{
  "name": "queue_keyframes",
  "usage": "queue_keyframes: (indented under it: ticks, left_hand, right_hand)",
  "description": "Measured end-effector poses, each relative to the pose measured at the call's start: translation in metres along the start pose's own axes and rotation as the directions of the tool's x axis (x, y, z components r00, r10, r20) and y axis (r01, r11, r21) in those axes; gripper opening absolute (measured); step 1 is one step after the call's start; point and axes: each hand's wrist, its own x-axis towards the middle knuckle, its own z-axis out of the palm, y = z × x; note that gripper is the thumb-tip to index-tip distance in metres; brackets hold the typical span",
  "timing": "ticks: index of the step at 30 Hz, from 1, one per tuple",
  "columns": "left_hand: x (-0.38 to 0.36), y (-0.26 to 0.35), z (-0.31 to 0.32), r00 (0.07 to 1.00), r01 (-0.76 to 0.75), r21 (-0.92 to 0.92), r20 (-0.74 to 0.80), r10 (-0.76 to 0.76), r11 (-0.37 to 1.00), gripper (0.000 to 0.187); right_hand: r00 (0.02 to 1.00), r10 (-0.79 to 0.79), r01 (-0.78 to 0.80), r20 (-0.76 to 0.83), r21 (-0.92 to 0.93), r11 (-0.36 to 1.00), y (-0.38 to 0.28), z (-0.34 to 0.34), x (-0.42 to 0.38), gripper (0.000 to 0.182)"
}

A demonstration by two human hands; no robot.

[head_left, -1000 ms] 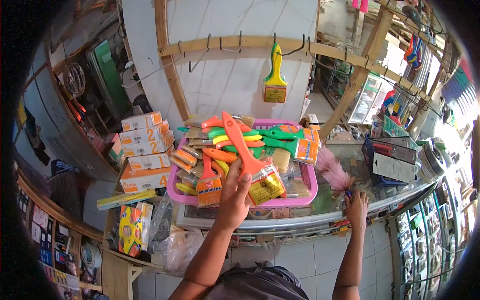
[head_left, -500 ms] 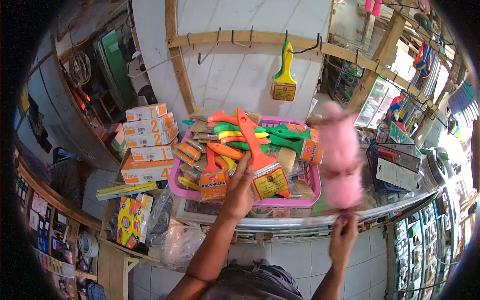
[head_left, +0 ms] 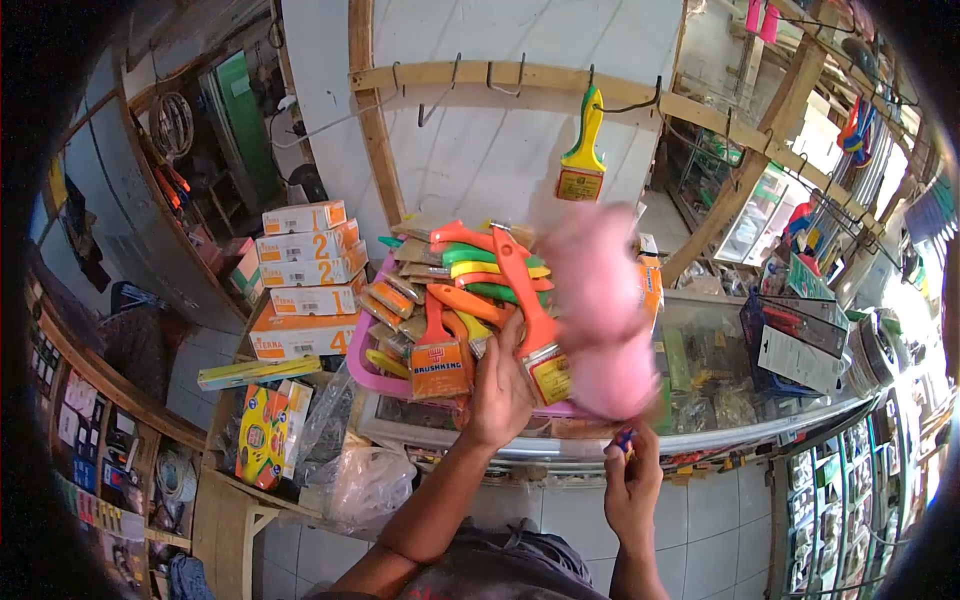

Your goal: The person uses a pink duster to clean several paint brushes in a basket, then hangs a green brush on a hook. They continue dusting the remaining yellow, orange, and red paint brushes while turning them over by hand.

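Observation:
My left hand (head_left: 497, 395) holds an orange-handled paintbrush (head_left: 523, 285) over the front of a pink basket (head_left: 375, 375). The brush stands nearly upright, its yellow label partly covered. My right hand (head_left: 632, 485) is closed around the handle of a fluffy pink duster (head_left: 600, 300). Motion blurs the duster, which passes in front of the basket's right side and hides much of it. Beside my left hand lies another paintbrush with an orange "Brushking" sleeve (head_left: 440, 370). More brushes with green, yellow and orange handles (head_left: 470, 258) are heaped in the basket.
The basket rests on a glass counter (head_left: 710, 350). At the left are stacked white-and-orange boxes (head_left: 305, 275), a yellow box (head_left: 262, 437) and plastic bags (head_left: 370, 485). A green-and-yellow brush (head_left: 583, 145) hangs from a hooked wooden rail (head_left: 440, 75). Packaged goods (head_left: 800, 340) stand at the right.
The duster and my right hand have swung left, from beside the basket to across its right part. My left hand keeps hold of the orange paintbrush. The view has shifted slightly.

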Motion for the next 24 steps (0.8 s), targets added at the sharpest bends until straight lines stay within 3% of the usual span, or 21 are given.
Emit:
queue_keyframes:
  ticks: [1, 3, 4, 6, 8, 9, 11, 12, 13, 16, 17, 20, 21, 22, 24]
  left_hand:
    - [-0.002, 0.003, 0.002, 0.999, 0.046, -0.027, 0.001, -0.046, 0.999, 0.078]
    - [-0.007, -0.01, -0.034, 0.927, -0.046, 0.021, 0.374, 0.035, 0.999, 0.079]
    - [-0.009, -0.015, -0.047, 0.928, -0.06, 0.043, 0.37, 0.04, 0.997, 0.078]
    - [-0.014, -0.025, -0.074, 0.931, -0.086, 0.087, 0.363, 0.049, 0.992, 0.075]
    - [-0.005, 0.002, -0.005, 0.997, 0.064, -0.275, 0.055, -0.05, 0.959, 0.07]
    - [-0.005, 0.003, -0.001, 0.998, 0.064, -0.245, 0.024, -0.06, 0.967, 0.072]
    - [-0.011, -0.006, -0.023, 0.973, 0.027, -0.049, 0.232, -0.015, 0.998, 0.076]
    - [-0.014, -0.009, -0.032, 0.972, 0.037, 0.007, 0.233, -0.038, 0.999, 0.077]
    - [-0.013, -0.002, -0.029, 0.97, 0.047, 0.064, 0.234, -0.061, 0.997, 0.079]
    - [-0.007, 0.006, -0.002, 0.995, 0.073, -0.208, 0.083, -0.057, 0.975, 0.078]
    - [-0.007, 0.007, -0.005, 0.991, 0.104, -0.232, 0.109, -0.081, 0.967, 0.078]
    - [-0.014, -0.008, -0.03, 0.979, -0.089, 0.072, 0.191, 0.074, 0.993, 0.079]
    - [-0.013, -0.014, -0.039, 0.965, -0.154, 0.116, 0.232, 0.124, 0.981, 0.08]
    - [-0.012, -0.02, -0.049, 0.947, -0.221, 0.153, 0.272, 0.174, 0.963, 0.081]
    - [-0.009, 0.003, -0.006, 0.997, 0.082, -0.113, 0.003, -0.083, 0.99, 0.081]
  right_hand:
    - [0.999, -0.016, 0.018, -0.033, 0.048, 0.999, -0.002, 0.003, 0.001, 0.036]
    - [0.978, -0.174, 0.183, 0.116, -0.069, 0.981, -0.009, -0.001, 0.001, 0.036]
    - [0.952, -0.237, 0.261, 0.195, -0.113, 0.959, -0.01, -0.003, -0.001, 0.036]
    - [0.981, -0.126, 0.132, 0.146, -0.031, 0.991, -0.006, -0.007, 0.004, 0.036]
    - [0.999, -0.023, 0.025, -0.028, 0.053, 0.998, 0.003, -0.006, 0.007, 0.037]
    - [0.996, -0.082, 0.085, -0.042, 0.069, 0.994, 0.01, -0.004, 0.005, 0.036]
    - [0.981, -0.154, 0.166, 0.121, -0.095, 0.982, 0.001, -0.008, -0.006, 0.036]
    - [0.961, -0.191, 0.225, 0.199, -0.163, 0.961, -0.002, -0.009, -0.008, 0.036]
    - [0.954, -0.228, 0.252, 0.195, -0.108, 0.962, 0.006, -0.007, -0.006, 0.038]
    - [1.0, -0.024, 0.024, -0.013, 0.004, 1.0, 0.01, -0.006, -0.004, 0.041]
    - [0.992, -0.12, 0.12, -0.046, -0.007, 0.993, 0.009, -0.001, -0.007, 0.042]
    - [0.882, -0.358, 0.435, 0.307, -0.237, 0.869, -0.001, -0.008, -0.012, 0.043]
    - [0.892, -0.323, 0.391, 0.316, -0.18, 0.903, -0.001, -0.01, -0.014, 0.044]
    - [0.941, -0.265, 0.289, 0.21, -0.095, 0.953, 0.006, -0.008, -0.015, 0.044]
    - [0.994, -0.106, 0.103, 0.021, 0.109, 0.989, 0.023, -0.004, -0.012, 0.044]
